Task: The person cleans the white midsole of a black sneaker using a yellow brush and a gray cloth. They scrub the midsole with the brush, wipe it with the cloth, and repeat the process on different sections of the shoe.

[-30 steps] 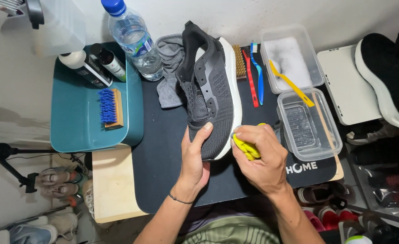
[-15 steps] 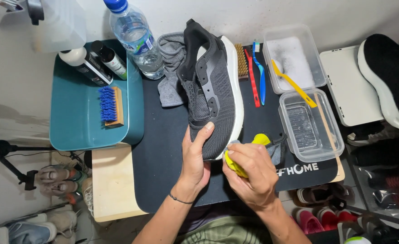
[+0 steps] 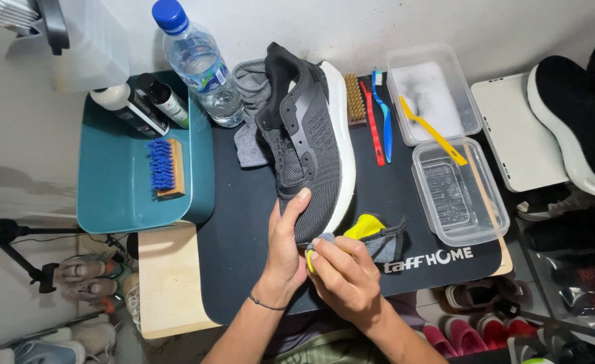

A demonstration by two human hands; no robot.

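A dark grey knit sneaker (image 3: pixel 307 145) with a white sole lies on its side on the black mat (image 3: pixel 243 222). My left hand (image 3: pixel 285 249) grips its toe end, thumb on the upper. My right hand (image 3: pixel 345 276) pinches a yellow and grey cloth (image 3: pixel 371 232) and presses part of it against the toe edge of the white sole. The rest of the cloth trails to the right over the mat.
A teal tray (image 3: pixel 109 195) on the left holds a blue-bristled brush (image 3: pixel 165 166) and two bottles (image 3: pixel 142 104). A water bottle (image 3: pixel 200 64) stands behind. Brushes (image 3: pixel 375 118) and two clear tubs (image 3: pixel 456 189) lie right. Other shoes (image 3: pixel 580 121) sit far right and below.
My right hand has slid down and left with the cloth, from the side of the sole to the toe tip. The left hand keeps its hold on the shoe.
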